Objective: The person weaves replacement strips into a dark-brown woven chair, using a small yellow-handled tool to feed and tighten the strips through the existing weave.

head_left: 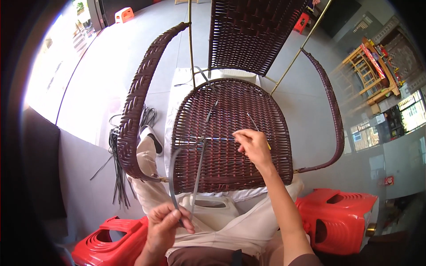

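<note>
A dark brown woven chair [233, 173] fills the middle of the view, its seat facing up in front of my lap. Low at the left, my left hand [167, 221] is closed around a grey flat strip [174, 177]. The strip loops up to the seat, and another length runs back down toward that hand. Above the seat's right half, my right hand [254, 147] has its fingers curled around a thin curved metal tool [253, 121] with a yellow handle end. A thin pale line crosses the seat left of those fingers; I cannot make out what it is.
A bundle of grey strips [119, 173] hangs at the chair's left arm. Red plastic stools [111, 239] stand on both sides of my legs. A whitish stool [213, 204] shows beneath the seat. Bamboo-coloured furniture [366, 73] stands at the far right.
</note>
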A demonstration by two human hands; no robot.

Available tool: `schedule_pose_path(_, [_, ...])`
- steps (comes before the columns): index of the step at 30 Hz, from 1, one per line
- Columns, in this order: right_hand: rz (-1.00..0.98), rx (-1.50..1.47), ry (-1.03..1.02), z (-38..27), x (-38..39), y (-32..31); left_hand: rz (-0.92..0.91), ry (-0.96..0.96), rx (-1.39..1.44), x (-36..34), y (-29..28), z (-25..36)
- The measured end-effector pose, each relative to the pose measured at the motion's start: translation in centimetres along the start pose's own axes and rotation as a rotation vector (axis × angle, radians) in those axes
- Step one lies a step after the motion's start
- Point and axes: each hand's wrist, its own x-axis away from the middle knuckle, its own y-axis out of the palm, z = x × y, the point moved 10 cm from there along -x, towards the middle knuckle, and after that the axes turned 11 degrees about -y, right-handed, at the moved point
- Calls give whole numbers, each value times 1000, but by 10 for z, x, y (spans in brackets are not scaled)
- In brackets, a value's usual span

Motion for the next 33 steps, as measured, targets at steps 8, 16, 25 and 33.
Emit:
schedule_pose_path(8, [109, -57, 202, 53, -86, 52, -39, -21, 82, 14, -14, -69])
schedule_pose_path(16, [100, 80, 308, 55, -103, 67, -56, -24, 51, 20, -31, -90])
schedule_pose_path(25, [23, 129, 29, 49, -102, 73, -98, -68, -4, 15, -36, -102])
schedule_pose_path(33, [298, 370, -303, -12, -169, 13, 80, -129, -119, -32, -19, -84])
